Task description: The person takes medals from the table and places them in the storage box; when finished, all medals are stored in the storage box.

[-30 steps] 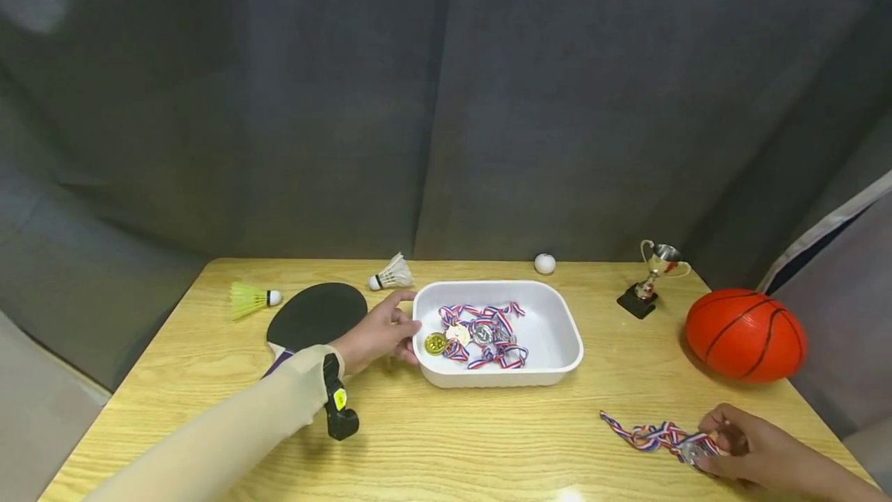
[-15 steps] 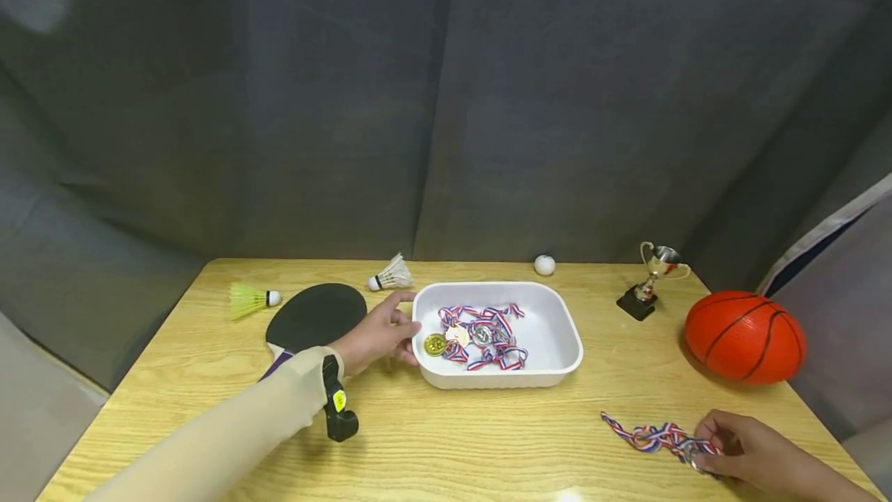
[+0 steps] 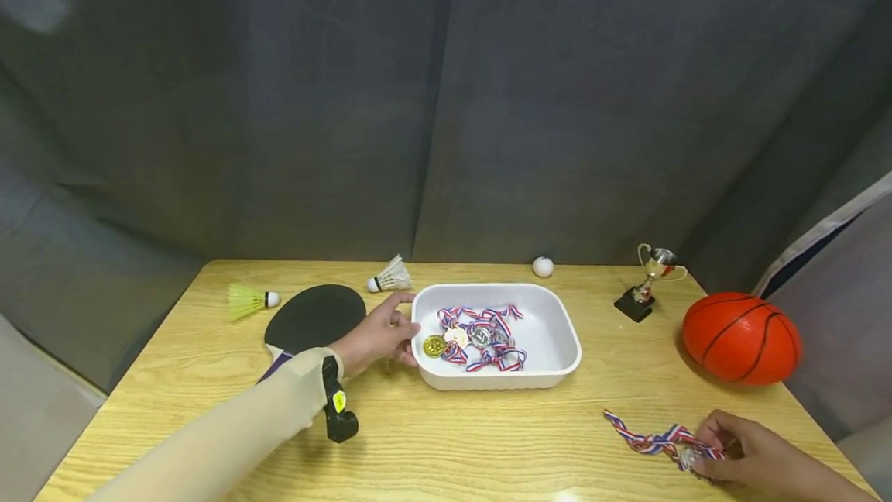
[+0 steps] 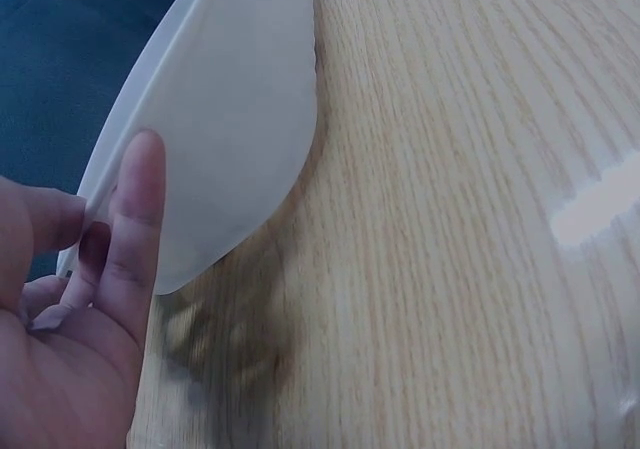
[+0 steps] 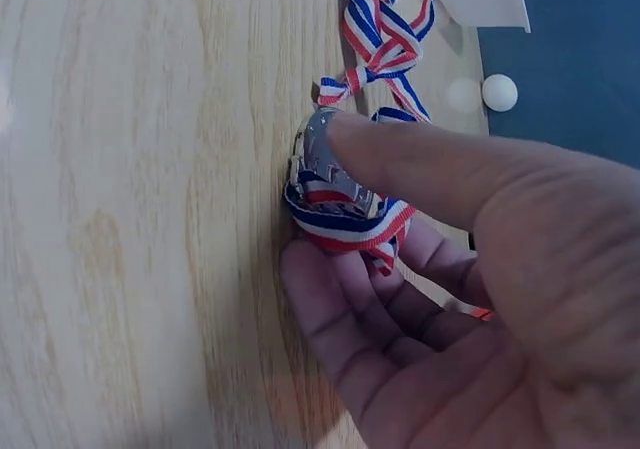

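My left hand (image 3: pixel 376 338) pinches the left rim of a white tray (image 3: pixel 550 371), thumb at the rim and fingers along the outer wall. In the left wrist view the tray's wall (image 4: pixel 240 99) rises beside the fingers. Inside the tray lie a gold medal (image 3: pixel 433 345), a silver medal (image 3: pixel 482 337) and tangled red, white and blue ribbons. At the front right, my right hand (image 3: pixel 742 452) holds a silver medal (image 5: pixel 322 154) between thumb and fingers. Its striped ribbon (image 5: pixel 385 29) loops over the fingers and trails on the table toward the tray.
A red ball (image 3: pixel 742 338) and a small trophy (image 3: pixel 651 277) stand at the right. A white ball (image 3: pixel 543 266) sits behind the tray. To the left are a black paddle (image 3: pixel 317 318), a white shuttlecock (image 3: pixel 393 275) and a yellow shuttlecock (image 3: pixel 249 301). A dark curtain (image 3: pixel 432 99) hangs behind.
The ribbon and medal at my right hand have shifted slightly, with the fingers drawn in closer on the medal. My left hand stays at the tray's rim.
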### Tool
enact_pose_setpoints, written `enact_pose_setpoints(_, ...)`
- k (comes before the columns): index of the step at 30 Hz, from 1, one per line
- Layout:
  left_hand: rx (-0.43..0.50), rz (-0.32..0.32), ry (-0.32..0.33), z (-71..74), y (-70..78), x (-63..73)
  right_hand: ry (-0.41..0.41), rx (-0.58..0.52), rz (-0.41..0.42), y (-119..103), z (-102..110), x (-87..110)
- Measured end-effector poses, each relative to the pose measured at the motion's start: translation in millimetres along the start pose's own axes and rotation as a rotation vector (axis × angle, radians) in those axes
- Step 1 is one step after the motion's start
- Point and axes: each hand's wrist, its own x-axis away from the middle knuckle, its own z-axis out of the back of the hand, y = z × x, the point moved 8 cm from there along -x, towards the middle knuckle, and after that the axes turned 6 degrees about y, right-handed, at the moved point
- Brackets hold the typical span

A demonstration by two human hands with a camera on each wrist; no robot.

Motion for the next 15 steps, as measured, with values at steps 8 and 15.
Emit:
enact_pose_setpoints(8,-0.004,0.006,0.000,-0.1,0.3,0.9,0.022,0.122,-0.006,-2.8,-3.5,-2.7)
enact_pose_setpoints(15,0.003,0.002,-0.002,-0.2,1.2,1.3,0.046,0.134,0.022,-6.2,3.2,-1.8)
